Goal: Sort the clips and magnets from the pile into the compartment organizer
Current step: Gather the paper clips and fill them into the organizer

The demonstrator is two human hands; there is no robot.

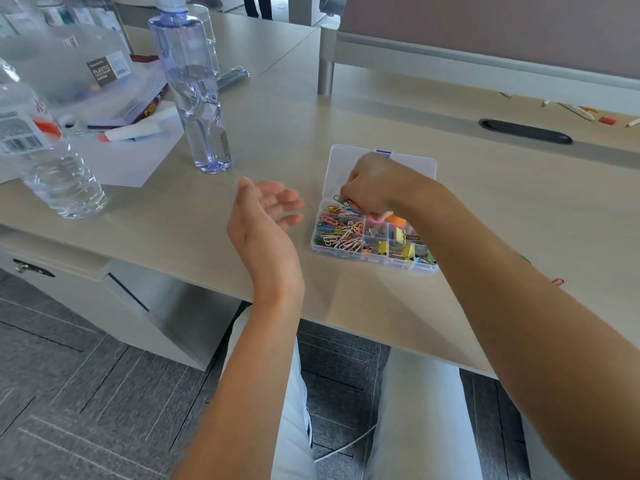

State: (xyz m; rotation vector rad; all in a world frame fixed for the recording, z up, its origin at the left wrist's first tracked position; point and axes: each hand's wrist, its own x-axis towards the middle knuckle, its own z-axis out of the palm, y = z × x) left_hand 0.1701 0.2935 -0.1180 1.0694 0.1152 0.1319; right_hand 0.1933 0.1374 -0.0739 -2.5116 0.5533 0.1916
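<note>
Progress: the compartment organizer looks largely filled, so the sort appears near its end; no magnets can be made out.
Organizer: a clear box with its lid open toward 12 o'clock, sitting on the table at the middle of the view.
Paper clips: a colourful heap fills the compartments on the 9 o'clock side; too many and too tangled to count.
Binder clips: at least three yellow ones among other colours, in the compartments toward 4 o'clock.
Left over: two stray clips visible on the table at 3 o'clock of the box, beyond the right forearm; any larger pile is hidden or out of view.
Right hand: hovers over the far end of the box, fingers pinching a green paper clip.
Left hand: spread open, palm turned inward, empty, at 9 o'clock of the box.
Bottles: two clear water bottles toward 10 o'clock.
</note>
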